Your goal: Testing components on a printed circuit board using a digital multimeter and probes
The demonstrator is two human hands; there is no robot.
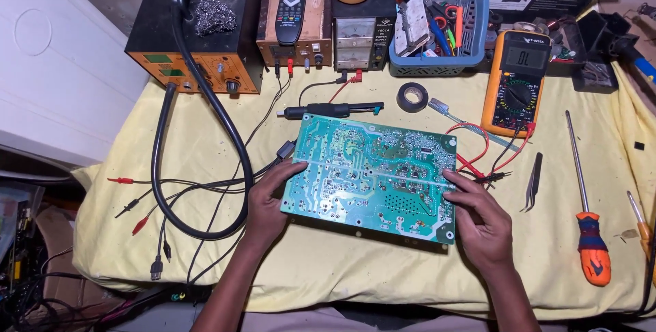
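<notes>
Fingers of the left hand and the right hand are curling closed on opposite edges of a green circuit board, holding it solder-side up over the yellow-covered tabletop, tweezers and a screwdriver lying to the right.

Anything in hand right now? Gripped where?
Green circuit board, solder side up: left hand on its left edge, right hand on its right edge.
</notes>
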